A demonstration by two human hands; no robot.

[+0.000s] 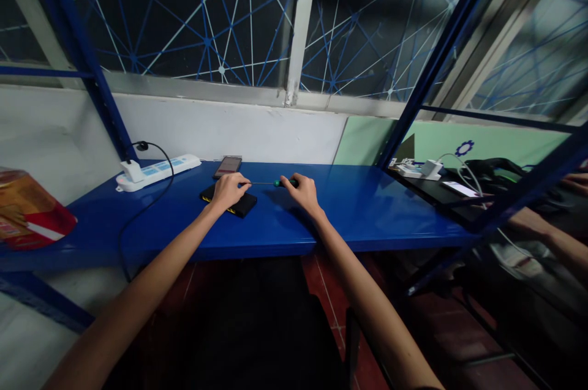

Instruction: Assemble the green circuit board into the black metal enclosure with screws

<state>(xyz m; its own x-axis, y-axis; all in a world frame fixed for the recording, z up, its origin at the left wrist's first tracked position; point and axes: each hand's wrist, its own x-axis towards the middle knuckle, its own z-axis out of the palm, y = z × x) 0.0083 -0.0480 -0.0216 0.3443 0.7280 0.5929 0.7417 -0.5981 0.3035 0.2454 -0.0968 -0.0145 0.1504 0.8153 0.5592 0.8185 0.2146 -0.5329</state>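
Observation:
A screwdriver [261, 183] with a thin metal shaft and a dark green and black handle lies level between my two hands, above the blue tabletop. My right hand [302, 190] is closed around its handle. The fingers of my left hand [228, 190] pinch the far end of the shaft; whether a small part sits at the tip I cannot tell. Beneath my left hand rests a flat black case [243, 204] with yellow markings, partly covered by that hand. Just behind it lies a phone [228, 166] on the table.
On the left of the blue table [349, 206] are a white power strip [169, 166] with a black cable and a red and yellow packet [34, 209]. Blue uprights flank the table. Right of it, another person's arm [535, 225] reaches near a lit phone [460, 188] and white charger.

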